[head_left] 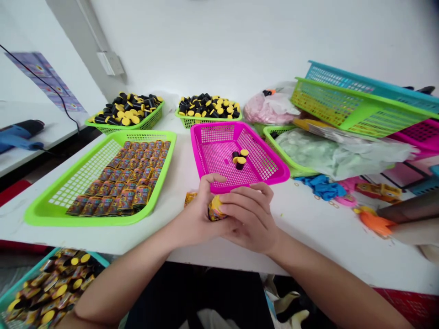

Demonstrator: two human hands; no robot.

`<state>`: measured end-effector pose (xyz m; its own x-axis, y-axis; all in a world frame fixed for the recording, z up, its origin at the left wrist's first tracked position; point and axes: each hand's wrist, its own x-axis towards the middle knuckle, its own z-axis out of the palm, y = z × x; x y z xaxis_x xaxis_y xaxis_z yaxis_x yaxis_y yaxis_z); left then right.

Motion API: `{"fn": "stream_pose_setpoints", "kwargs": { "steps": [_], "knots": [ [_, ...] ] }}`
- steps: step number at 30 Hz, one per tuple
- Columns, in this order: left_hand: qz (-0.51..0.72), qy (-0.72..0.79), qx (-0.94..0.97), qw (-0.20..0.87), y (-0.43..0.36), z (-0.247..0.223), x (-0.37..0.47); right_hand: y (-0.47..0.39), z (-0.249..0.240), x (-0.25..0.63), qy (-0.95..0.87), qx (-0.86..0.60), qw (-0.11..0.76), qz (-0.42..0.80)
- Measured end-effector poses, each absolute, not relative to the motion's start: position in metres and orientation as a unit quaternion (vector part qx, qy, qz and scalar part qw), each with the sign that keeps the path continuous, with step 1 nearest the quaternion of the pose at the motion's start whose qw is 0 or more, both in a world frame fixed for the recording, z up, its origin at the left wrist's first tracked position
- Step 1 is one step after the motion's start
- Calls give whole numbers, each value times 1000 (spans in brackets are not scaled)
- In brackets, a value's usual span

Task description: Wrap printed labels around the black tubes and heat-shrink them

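My left hand (197,221) and my right hand (255,219) are together above the near edge of the white table, both closed around a small canister (216,209) with a yellow, printed wrapper. Fingers cover most of it. Partly behind my left hand, a yellow printed piece (190,197) lies on the table; its kind cannot be made out. Just beyond my hands is a magenta basket (212,155) holding a few black canisters with yellow lids (240,162). To the left, a lime green basket (103,220) holds rows of printed, wrapped canisters (125,183).
Two green baskets (151,119) (195,121) heaped with black-and-yellow canisters stand at the back. Stacked baskets (363,107), plastic bags (329,148) and blue scraps (322,186) crowd the right. A teal basket (101,259) of wrapped canisters is at lower left, a heat gun (20,135) at far left.
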<state>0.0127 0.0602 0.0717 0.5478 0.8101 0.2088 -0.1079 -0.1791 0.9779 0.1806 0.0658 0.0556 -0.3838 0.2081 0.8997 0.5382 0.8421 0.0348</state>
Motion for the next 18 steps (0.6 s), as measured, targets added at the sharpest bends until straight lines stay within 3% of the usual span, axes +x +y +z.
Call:
{"fn": "stream_pose_setpoints", "kwargs": {
  "steps": [4, 10, 13, 15, 17, 18],
  "knots": [
    [451, 302, 684, 488, 53, 78, 7, 62, 50, 178, -833, -221, 480, -163],
    [425, 471, 760, 143, 25, 108, -52, 94, 71, 187, -862, -235, 448, -35],
    [394, 566, 724, 30, 19, 121, -109, 152, 85, 212, -852, -416, 316, 32],
    [346, 618, 704, -47, 24, 125, -147, 194, 85, 229, -838, -513, 182, 34],
    [305, 630, 705, -116, 33, 122, -178, 225, 77, 241, -843, -530, 33, 84],
    [286, 632, 708, -134, 39, 119, -190, 235, 71, 244, -847, -522, 9, 100]
  ]
}}
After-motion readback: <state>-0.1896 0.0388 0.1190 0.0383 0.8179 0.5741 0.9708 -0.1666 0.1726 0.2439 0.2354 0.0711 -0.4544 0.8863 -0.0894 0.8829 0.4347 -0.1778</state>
